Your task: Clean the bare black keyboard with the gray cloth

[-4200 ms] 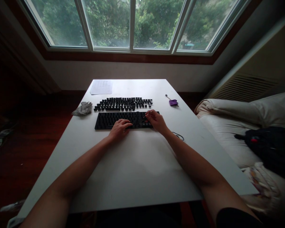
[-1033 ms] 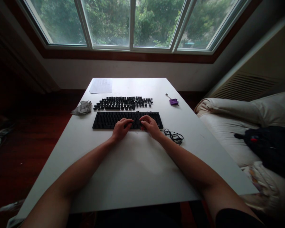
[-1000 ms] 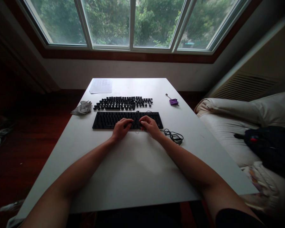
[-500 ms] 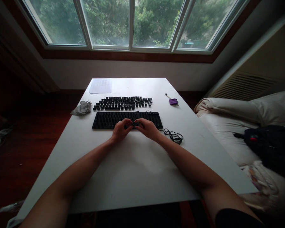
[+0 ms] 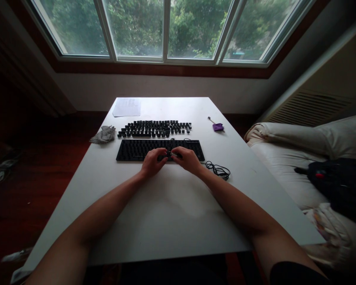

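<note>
Presently, the keyboard (image 5: 132, 147), a flat, dark rectangle, lies on the smooth white table (image 5: 172, 221). Over its middle, toward its near edge, the left hand (image 5: 153, 161) and the right hand (image 5: 187, 159) come together, their fingers bent and the tips nearly meeting at a small dark piece (image 5: 169, 153). This piece is too small to recognise, and I cannot tell which fingers are pinching it. Just beyond the keyboard stand loose black keycaps (image 5: 154, 128), blocky, in uneven rows. Left of it sits a crumpled grey cloth (image 5: 103, 135); at its right end, a thin looped cable (image 5: 218, 170). Farther off, beyond its right end, lies a soft purple piece (image 5: 218, 127).
</note>
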`<state>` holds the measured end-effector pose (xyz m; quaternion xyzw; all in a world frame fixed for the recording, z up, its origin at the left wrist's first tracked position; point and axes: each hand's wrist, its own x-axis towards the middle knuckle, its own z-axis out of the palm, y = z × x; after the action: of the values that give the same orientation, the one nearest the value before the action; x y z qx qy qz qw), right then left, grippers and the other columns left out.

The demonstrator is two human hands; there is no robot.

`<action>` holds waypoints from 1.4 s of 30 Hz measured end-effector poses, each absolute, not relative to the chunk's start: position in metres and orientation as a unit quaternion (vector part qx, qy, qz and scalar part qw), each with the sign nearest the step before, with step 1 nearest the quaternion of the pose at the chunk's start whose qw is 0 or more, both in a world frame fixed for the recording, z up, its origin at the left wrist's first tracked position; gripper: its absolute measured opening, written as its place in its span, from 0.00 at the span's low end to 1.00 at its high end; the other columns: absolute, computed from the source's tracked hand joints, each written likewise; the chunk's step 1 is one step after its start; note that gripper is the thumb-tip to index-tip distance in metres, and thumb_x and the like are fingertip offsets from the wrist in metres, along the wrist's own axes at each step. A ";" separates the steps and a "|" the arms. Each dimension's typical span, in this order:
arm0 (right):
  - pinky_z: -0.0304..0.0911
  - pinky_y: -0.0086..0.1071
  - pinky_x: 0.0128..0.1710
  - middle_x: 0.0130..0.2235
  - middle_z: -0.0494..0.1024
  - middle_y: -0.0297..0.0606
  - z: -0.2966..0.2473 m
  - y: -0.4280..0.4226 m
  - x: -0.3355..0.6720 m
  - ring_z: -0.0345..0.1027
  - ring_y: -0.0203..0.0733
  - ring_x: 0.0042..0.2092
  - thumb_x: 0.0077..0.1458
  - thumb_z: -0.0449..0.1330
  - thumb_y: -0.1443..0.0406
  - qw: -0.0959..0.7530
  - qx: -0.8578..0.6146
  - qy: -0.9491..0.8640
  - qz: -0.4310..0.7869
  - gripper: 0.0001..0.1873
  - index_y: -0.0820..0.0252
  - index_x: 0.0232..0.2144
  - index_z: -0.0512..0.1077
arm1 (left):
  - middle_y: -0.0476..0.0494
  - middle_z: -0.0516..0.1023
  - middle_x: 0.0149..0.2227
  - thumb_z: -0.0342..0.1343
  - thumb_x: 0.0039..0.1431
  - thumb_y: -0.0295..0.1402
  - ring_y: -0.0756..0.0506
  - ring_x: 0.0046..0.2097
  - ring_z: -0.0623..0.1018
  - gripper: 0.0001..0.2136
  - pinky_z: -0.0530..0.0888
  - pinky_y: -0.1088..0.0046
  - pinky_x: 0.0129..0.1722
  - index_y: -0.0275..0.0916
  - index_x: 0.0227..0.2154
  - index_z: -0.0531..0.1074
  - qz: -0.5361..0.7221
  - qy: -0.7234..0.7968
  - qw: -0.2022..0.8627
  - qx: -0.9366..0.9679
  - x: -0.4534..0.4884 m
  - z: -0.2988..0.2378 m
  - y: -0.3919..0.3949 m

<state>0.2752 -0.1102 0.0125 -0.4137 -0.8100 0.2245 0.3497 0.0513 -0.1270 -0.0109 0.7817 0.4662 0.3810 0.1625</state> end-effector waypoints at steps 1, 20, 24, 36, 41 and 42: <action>0.66 0.38 0.46 0.44 0.81 0.40 0.013 -0.106 0.277 0.74 0.46 0.42 0.59 0.62 0.59 0.355 -0.425 -0.804 0.217 0.11 0.53 0.44 0.77 | 0.43 0.80 0.47 0.60 0.62 0.34 0.40 0.52 0.77 0.14 0.71 0.58 0.55 0.45 0.50 0.73 0.363 0.471 0.134 0.793 0.051 -0.011 -0.127; 0.61 0.33 0.41 0.42 0.82 0.41 0.021 0.010 0.285 0.73 0.46 0.41 0.61 0.61 0.60 0.196 -0.575 -0.793 0.038 0.13 0.56 0.46 0.77 | 0.38 0.72 0.55 0.63 0.58 0.37 0.35 0.57 0.70 0.20 0.64 0.51 0.62 0.45 0.53 0.75 0.267 0.501 0.039 0.823 0.038 -0.012 -0.121; 0.61 0.33 0.41 0.44 0.82 0.43 0.021 0.025 0.272 0.74 0.47 0.43 0.61 0.61 0.60 0.153 -0.565 -0.810 0.029 0.12 0.56 0.46 0.77 | 0.38 0.72 0.54 0.63 0.57 0.38 0.35 0.56 0.70 0.19 0.64 0.51 0.61 0.44 0.52 0.75 0.270 0.497 0.038 0.824 0.035 -0.012 -0.119; 0.62 0.32 0.42 0.44 0.83 0.42 0.005 0.051 0.257 0.75 0.46 0.44 0.61 0.62 0.60 0.115 -0.583 -0.803 0.045 0.13 0.54 0.48 0.77 | 0.40 0.73 0.53 0.63 0.58 0.39 0.36 0.56 0.70 0.17 0.64 0.52 0.59 0.46 0.50 0.76 0.271 0.498 0.053 0.822 0.029 -0.013 -0.117; 0.62 0.32 0.43 0.44 0.83 0.41 0.006 0.050 0.254 0.75 0.47 0.45 0.61 0.62 0.59 0.109 -0.595 -0.794 0.055 0.13 0.53 0.48 0.77 | 0.40 0.73 0.53 0.63 0.58 0.39 0.36 0.56 0.70 0.17 0.64 0.53 0.59 0.47 0.50 0.76 0.271 0.500 0.051 0.821 0.028 -0.012 -0.119; 0.63 0.33 0.43 0.44 0.83 0.41 0.006 0.050 0.253 0.75 0.47 0.45 0.61 0.62 0.59 0.108 -0.595 -0.795 0.055 0.13 0.53 0.48 0.77 | 0.40 0.73 0.53 0.63 0.58 0.38 0.36 0.56 0.70 0.17 0.64 0.52 0.60 0.47 0.50 0.76 0.271 0.501 0.053 0.820 0.028 -0.012 -0.119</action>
<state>0.2533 0.0503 0.0062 -0.5948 -0.7948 0.0546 0.1076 0.0283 -0.1188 -0.0121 0.8202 0.5009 0.2713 0.0528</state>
